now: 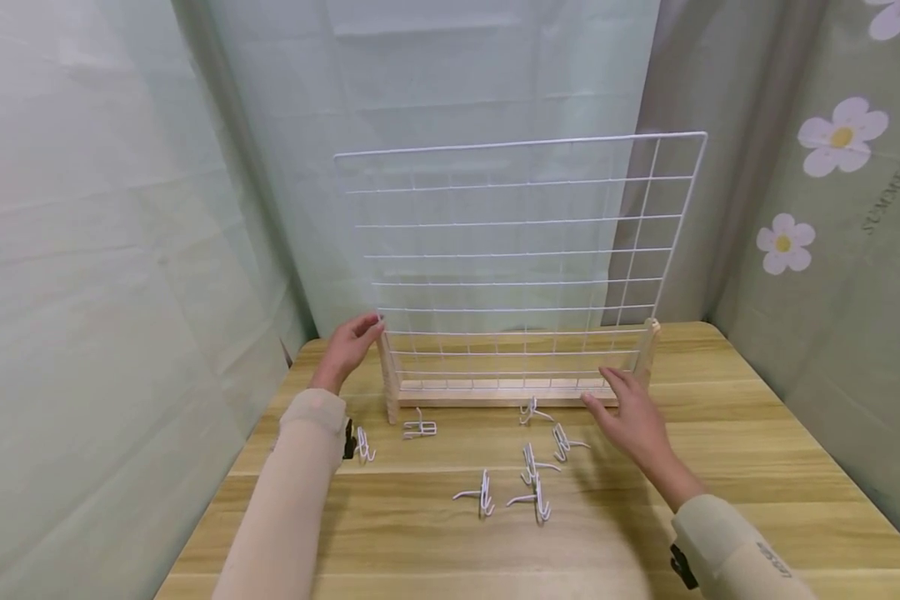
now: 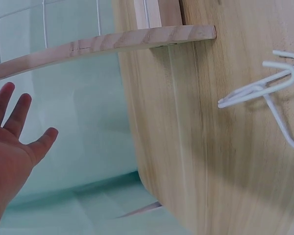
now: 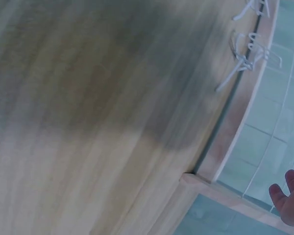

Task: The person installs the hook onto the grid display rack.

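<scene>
A white wire grid panel (image 1: 525,252) stands upright in a wooden base (image 1: 465,400) with a side post at each end. My left hand (image 1: 350,346) is at the top of the left post (image 1: 388,375); in the left wrist view its fingers (image 2: 20,115) are spread beside the wood, and contact cannot be made out. My right hand (image 1: 633,417) hovers before the panel's lower right, fingers apart, holding nothing. White wire hooks lie about the table: one (image 1: 420,428) by the base's left end, one (image 1: 364,445) near my left wrist, several (image 1: 540,498) at centre and right.
The wooden table (image 1: 780,467) has rounded far corners. Pale curtains (image 1: 120,250) surround it on the left and behind, and a flowered curtain (image 1: 855,300) hangs on the right. The grid panel leans back toward the rear curtain.
</scene>
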Tool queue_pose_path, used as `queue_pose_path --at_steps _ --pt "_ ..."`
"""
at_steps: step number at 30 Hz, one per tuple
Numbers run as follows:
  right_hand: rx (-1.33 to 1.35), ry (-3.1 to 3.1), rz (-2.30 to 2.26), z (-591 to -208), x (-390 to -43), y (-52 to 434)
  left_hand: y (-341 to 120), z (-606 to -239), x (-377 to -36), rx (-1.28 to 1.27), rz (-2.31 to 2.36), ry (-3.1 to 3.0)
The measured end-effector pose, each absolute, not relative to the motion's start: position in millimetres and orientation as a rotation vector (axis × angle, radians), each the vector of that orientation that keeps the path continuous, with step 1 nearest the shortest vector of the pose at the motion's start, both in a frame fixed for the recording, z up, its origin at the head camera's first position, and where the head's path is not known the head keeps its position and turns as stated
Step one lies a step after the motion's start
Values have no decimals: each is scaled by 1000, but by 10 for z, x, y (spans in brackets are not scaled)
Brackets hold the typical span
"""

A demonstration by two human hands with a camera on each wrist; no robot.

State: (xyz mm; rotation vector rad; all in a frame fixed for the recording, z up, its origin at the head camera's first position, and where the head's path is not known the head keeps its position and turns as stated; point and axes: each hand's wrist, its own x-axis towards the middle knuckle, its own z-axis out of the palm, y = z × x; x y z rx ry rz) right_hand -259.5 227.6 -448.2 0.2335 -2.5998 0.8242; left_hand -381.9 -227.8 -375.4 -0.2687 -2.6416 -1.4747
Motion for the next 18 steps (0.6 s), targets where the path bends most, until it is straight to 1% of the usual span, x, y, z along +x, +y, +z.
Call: queue_pose_path --at_steps 9,18 --pt "288 -2599 841 -4582 -2526 2220 -2254 -3758 -3831 -256 -1580 -2583" --pt "296 -2662 894 -4633 -2444 2151 -2256 -3754 -3845 -250 -1572 -2568"
